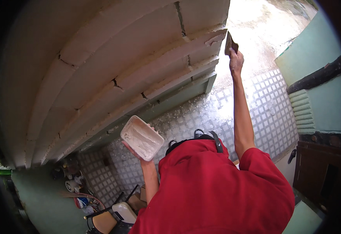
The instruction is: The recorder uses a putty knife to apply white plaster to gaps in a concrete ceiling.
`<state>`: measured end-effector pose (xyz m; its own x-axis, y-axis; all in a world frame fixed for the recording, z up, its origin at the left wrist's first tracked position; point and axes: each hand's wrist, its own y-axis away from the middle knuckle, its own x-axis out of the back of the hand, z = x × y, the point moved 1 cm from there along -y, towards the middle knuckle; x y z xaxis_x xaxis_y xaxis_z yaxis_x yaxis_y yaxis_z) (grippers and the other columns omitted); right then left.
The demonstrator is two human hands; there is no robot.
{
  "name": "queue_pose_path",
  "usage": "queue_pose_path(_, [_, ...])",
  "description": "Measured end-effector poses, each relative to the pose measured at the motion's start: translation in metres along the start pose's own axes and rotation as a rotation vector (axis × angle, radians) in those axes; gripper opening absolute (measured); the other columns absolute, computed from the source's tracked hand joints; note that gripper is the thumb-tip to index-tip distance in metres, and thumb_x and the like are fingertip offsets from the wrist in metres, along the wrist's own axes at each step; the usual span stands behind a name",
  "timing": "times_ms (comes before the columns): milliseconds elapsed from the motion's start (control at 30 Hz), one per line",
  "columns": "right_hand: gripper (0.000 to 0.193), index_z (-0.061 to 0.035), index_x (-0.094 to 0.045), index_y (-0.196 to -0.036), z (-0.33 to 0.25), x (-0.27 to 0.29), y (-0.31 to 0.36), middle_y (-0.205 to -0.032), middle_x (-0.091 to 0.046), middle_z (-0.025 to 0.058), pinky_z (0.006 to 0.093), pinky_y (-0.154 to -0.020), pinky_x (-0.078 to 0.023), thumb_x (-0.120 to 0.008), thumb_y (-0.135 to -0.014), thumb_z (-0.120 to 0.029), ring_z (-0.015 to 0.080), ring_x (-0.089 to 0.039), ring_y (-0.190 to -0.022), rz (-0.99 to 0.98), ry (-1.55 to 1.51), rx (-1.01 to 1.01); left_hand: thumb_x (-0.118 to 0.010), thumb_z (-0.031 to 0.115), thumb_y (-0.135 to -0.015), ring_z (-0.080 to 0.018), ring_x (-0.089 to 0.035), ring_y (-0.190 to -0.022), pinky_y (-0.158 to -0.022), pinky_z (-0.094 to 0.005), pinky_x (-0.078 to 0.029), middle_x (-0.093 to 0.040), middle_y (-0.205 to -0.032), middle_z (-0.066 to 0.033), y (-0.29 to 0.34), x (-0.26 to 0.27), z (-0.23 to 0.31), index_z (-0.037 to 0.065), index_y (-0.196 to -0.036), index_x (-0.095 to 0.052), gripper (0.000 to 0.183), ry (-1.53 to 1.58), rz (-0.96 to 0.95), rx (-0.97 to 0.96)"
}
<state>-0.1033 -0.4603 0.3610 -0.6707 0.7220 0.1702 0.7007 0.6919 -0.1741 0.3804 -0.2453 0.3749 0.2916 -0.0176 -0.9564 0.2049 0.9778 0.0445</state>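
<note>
- Up top right, right hand grips a dark trowel, blade pointing upward against the white block wall.
- Lower centre, left hand cups a white rectangular tray, long axis running upper-left to lower-right.

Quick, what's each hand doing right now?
Left hand: holding a white tub of white paste.
Right hand: closed on a trowel, up at the end of the block wall.
</note>
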Motion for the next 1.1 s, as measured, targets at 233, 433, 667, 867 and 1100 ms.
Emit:
queue_pose_path(233, [0.032,-0.0047,-0.067,-0.124,-0.010,-0.035,0.021,-0.099,-0.072,0.0149,0.0366,-0.085,-0.049,-0.056,-0.094,-0.014,0.0245,-0.066,-0.092,-0.071,-0.004,0.165,-0.057,0.077,-0.082,-0.0472,-0.047,-0.130,-0.111,-0.0637,-0.034,-0.045,-0.148,-0.0238,0.013,0.014,0.010,0.014,-0.154,-0.035,0.098,-0.019,0.094,-0.033])
queue_pose_path(433, [0.055,-0.0050,-0.061,-0.135,-0.001,-0.066,0.053,-0.131,-0.065,0.0126,0.0286,-0.109,-0.038,-0.041,-0.087,0.014,0.0199,-0.059,-0.123,-0.196,-0.367,0.230,-0.057,0.078,-0.082,-0.0471,-0.048,-0.130,-0.111,-0.0633,-0.033,-0.046,-0.148,-0.0237,0.001,0.002,0.005,0.013,-0.154,-0.036,0.098,0.006,0.041,0.011])
queue_pose_path(667, [0.057,-0.0007,-0.061,-0.134,-0.026,-0.061,0.084,-0.127,-0.066,0.0121,0.0304,-0.107,-0.042,-0.040,-0.084,0.017,0.0201,-0.060,-0.119,-0.351,-0.354,0.225,-0.055,0.079,-0.082,-0.0464,-0.046,-0.132,-0.112,-0.0630,-0.032,-0.044,-0.148,-0.0244,-0.026,-0.004,0.001,0.012,-0.154,-0.034,0.101,-0.084,0.036,0.065])
queue_pose_path(867, [0.051,-0.0001,-0.063,-0.131,0.001,-0.010,0.007,-0.122,-0.070,0.0168,0.0304,-0.102,-0.046,-0.042,-0.085,0.010,0.0212,-0.066,-0.113,-0.035,-0.206,0.238,-0.055,0.079,-0.082,-0.0461,-0.045,-0.133,-0.113,-0.0631,-0.031,-0.042,-0.150,-0.0245,-0.018,-0.007,0.001,0.012,-0.155,-0.032,0.102,-0.025,0.010,0.057])
queue_pose_path(1100, [0.054,-0.0056,-0.061,-0.135,-0.011,-0.033,0.010,-0.131,-0.065,0.0167,0.0303,-0.108,-0.042,-0.048,-0.084,0.010,0.0225,-0.060,-0.124,-0.028,-0.149,0.235,-0.053,0.075,-0.087,-0.0450,-0.048,-0.131,-0.110,-0.0613,-0.036,-0.042,-0.147,-0.0274,-0.008,-0.009,-0.007,0.010,-0.155,-0.030,0.097,-0.053,0.001,0.000])
